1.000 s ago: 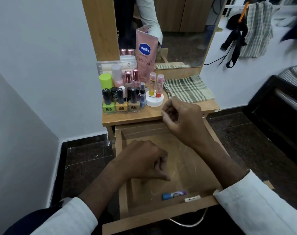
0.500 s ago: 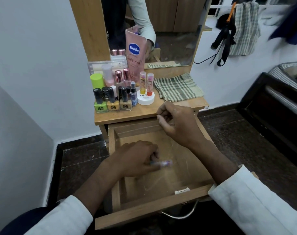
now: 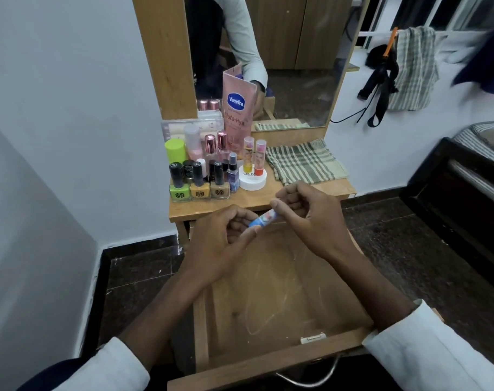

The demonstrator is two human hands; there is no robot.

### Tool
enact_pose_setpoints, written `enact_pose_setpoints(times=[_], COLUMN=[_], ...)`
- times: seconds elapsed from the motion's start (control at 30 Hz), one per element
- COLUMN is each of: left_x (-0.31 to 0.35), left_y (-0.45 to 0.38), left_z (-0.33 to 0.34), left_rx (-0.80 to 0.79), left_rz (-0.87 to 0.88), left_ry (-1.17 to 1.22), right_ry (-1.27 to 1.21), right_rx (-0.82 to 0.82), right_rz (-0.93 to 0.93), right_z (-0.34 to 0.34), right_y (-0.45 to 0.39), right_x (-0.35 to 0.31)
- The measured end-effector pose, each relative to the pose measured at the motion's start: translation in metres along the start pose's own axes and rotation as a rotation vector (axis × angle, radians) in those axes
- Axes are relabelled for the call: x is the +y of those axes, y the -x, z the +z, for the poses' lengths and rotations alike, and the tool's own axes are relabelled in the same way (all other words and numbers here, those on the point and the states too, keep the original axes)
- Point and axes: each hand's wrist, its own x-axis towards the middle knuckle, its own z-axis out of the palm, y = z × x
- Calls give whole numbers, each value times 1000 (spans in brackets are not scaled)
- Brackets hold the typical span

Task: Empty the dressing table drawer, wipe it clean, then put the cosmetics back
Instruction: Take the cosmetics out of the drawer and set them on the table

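From the head camera, the left hand (image 3: 220,244) and the right hand (image 3: 310,213) are meeting above the back of the open drawer (image 3: 268,359), both pinching a small lip balm stick (image 3: 264,217): the left fingers are curling round its blue end, the right thumb and fingers are closing on the other end. Below the hands, the drawer's wooden floor is showing scuff marks, with a small white piece (image 3: 312,338) lying against the front wall beneath the right wrist. Just beyond the hands, the tabletop (image 3: 240,203) is carrying crowded cosmetics: three nail polish bottles (image 3: 199,183) ahead of the left hand, a pink Vaseline tube (image 3: 236,108) leaning at the mirror (image 3: 282,52) behind them, and a white nail polish remover jar (image 3: 252,179) with two sticks standing on it. A checked cloth (image 3: 305,160) is lying beyond the right hand. A white wall is standing close left of the left hand; dark floor tiles (image 3: 409,249) are spreading right of the right hand toward a dark bed frame (image 3: 451,187).
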Motion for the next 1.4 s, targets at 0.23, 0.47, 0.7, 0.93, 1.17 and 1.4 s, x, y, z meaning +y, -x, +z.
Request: enact_pose_setpoints(times=[0.23,0.47,0.7,0.93,1.17,1.4], left_x=[10,-2,-12,-18,-14,-15], left_y=[-2,-4,3,0,0,1], left_z=[5,0,-2,-5,-4,-2], left_rx=[148,34,-232,-247,-259,-263], left_rz=[-17,147,260,266,255,272], left_ry=[183,-132,-557,-539,-527,-558], right_ry=[-339,108,317,388,406,457], right_rx=[21,329,335,276,278,247], right_rz=[79,-374,-504,-532,-517,-522], right_z=[11,19,43,47,46,41], right_y=[1,-33,-66,-71,-74,-76], right_x=[-21,-31,-28,-27,-25,-21])
